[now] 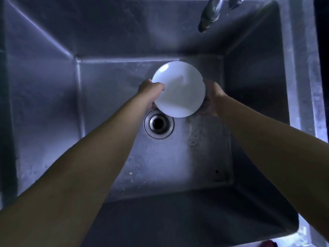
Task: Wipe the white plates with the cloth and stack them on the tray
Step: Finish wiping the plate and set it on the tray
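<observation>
One white plate [179, 90] held over a steel sink [44, 90]

The plate is round, plain and glossy, tilted toward the camera, above the sink's floor and just beyond the single drain [159, 124]; one tap [211, 13] hangs at the upper right. Both arms reach forward into the basin: the left hand [151, 90] grips the plate's left rim, thumb on its face, while the right hand [212, 98] curls round the right rim, fingers hidden behind, possibly with something dim beneath it
</observation>
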`<move>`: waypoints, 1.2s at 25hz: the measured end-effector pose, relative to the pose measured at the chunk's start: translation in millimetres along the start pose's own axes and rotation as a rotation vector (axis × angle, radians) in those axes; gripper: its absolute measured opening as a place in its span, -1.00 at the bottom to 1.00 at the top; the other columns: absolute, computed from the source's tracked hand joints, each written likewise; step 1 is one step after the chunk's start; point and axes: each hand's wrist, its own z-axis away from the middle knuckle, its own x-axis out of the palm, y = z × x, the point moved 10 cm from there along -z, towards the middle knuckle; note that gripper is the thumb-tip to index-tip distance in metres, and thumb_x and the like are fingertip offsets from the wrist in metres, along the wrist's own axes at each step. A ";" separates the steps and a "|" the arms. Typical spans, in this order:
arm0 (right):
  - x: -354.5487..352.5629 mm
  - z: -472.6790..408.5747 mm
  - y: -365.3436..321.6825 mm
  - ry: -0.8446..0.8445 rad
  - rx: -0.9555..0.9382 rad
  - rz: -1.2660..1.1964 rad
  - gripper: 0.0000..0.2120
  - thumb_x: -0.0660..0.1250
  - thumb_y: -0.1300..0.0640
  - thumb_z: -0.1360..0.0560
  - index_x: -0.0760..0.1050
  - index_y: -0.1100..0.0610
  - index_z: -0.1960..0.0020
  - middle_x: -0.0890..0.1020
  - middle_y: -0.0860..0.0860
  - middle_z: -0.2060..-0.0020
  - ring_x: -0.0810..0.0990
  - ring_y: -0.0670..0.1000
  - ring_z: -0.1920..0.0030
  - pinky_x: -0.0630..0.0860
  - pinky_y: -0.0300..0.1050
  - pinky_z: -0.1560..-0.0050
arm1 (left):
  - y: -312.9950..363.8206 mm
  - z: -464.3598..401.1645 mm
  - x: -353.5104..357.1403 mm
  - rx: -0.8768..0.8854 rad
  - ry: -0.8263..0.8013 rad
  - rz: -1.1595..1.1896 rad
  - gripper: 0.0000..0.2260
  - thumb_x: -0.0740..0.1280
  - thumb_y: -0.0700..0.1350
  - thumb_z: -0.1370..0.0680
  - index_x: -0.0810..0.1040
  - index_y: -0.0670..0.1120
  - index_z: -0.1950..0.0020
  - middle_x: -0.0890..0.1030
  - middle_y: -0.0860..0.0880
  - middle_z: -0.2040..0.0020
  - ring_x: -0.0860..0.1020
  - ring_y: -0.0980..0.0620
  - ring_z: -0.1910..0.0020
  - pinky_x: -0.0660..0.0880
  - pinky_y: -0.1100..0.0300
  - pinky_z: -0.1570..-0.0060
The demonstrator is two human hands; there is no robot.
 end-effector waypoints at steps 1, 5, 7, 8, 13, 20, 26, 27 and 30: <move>-0.4 -12.6 0.4 0.007 0.005 -0.015 -0.47 0.41 -0.29 -0.33 0.58 -0.02 -0.20 0.70 0.11 -0.10 0.70 0.25 0.01 0.56 0.42 -0.01 | -0.3 -2.7 1.5 -0.019 -0.008 0.031 -0.54 0.36 -0.07 -0.35 0.55 -0.14 -0.24 0.58 -0.17 -0.19 0.63 -0.19 0.02 0.60 0.08 0.42; 4.3 3.1 -2.7 0.064 -0.005 -0.028 -0.54 0.31 -0.25 -0.44 0.57 0.01 -0.20 0.70 0.09 -0.05 0.67 0.21 -0.01 0.61 0.25 0.00 | -5.8 -8.0 3.1 -0.078 -0.016 0.107 -0.38 0.34 -0.03 -0.21 0.51 -0.12 -0.28 0.53 -0.18 -0.28 0.62 -0.24 -0.05 0.62 -0.02 0.39; 3.7 2.5 -1.9 0.074 -0.032 -0.060 -0.53 0.29 -0.24 -0.47 0.56 0.01 -0.25 0.69 0.10 -0.09 0.67 0.22 -0.03 0.60 0.29 0.00 | -5.4 -5.2 3.2 -0.067 -0.003 0.154 -0.39 0.33 -0.07 -0.18 0.51 -0.14 -0.24 0.55 -0.20 -0.24 0.64 -0.25 0.00 0.66 -0.22 0.25; 3.4 4.2 -3.0 0.071 -0.050 -0.082 -0.54 0.27 -0.23 -0.48 0.56 0.01 -0.26 0.69 0.10 -0.10 0.67 0.21 -0.03 0.61 0.26 0.01 | -5.6 -1.2 3.0 -0.066 0.006 0.164 -0.41 0.32 -0.08 -0.17 0.51 -0.14 -0.21 0.57 -0.19 -0.21 0.64 -0.24 0.01 0.66 -0.25 0.16; -17.0 34.1 -0.1 0.144 -0.186 -0.174 -0.56 0.31 -0.16 -0.48 0.58 0.03 -0.28 0.70 0.04 -0.07 0.68 0.17 -0.04 0.65 0.19 0.03 | -5.7 38.3 10.2 -0.009 0.006 0.257 -0.69 0.31 -0.10 -0.27 0.50 -0.02 -0.01 0.59 -0.07 -0.08 0.61 -0.12 0.05 0.64 -0.21 -0.05; -58.7 163.8 22.7 0.193 -0.484 -0.288 -0.73 0.24 -0.11 -0.55 0.65 -0.03 -0.07 0.71 -0.12 -0.05 0.64 -0.11 -0.10 0.41 -0.04 -0.16 | -6.7 140.2 -14.6 0.253 0.122 0.516 -0.69 0.34 -0.24 -0.40 0.57 0.16 0.01 0.61 0.27 0.15 0.65 0.11 0.08 0.60 -0.20 -0.15; -84.2 282.1 50.2 0.095 -0.653 -0.400 -0.61 0.21 -0.12 -0.52 0.55 -0.07 -0.30 0.64 -0.11 -0.23 0.58 -0.12 -0.26 0.33 0.03 -0.35 | 2.6 265.6 -44.1 0.463 0.145 0.361 -0.84 0.41 -0.13 -0.47 0.72 0.10 0.04 0.68 -0.07 -0.07 0.67 -0.07 -0.07 0.59 -0.17 -0.19; -86.4 297.3 52.0 0.049 -0.671 -0.419 -0.63 0.20 -0.10 -0.54 0.56 -0.05 -0.28 0.65 -0.09 -0.23 0.59 -0.11 -0.26 0.31 0.06 -0.37 | 10.1 290.6 -49.8 0.528 0.157 0.293 -0.87 0.43 -0.09 -0.47 0.72 0.07 0.02 0.66 -0.09 -0.10 0.66 -0.05 -0.10 0.59 -0.10 -0.21; -99.0 335.7 59.5 -0.069 -0.673 -0.473 -0.69 0.13 -0.08 -0.65 0.59 -0.01 -0.20 0.67 -0.03 -0.20 0.61 -0.05 -0.25 0.28 0.14 -0.45 | 41.6 373.8 -52.9 0.761 0.141 0.058 -0.87 0.42 -0.24 -0.59 0.69 -0.11 -0.11 0.64 -0.06 -0.19 0.59 0.19 -0.11 0.49 0.37 -0.13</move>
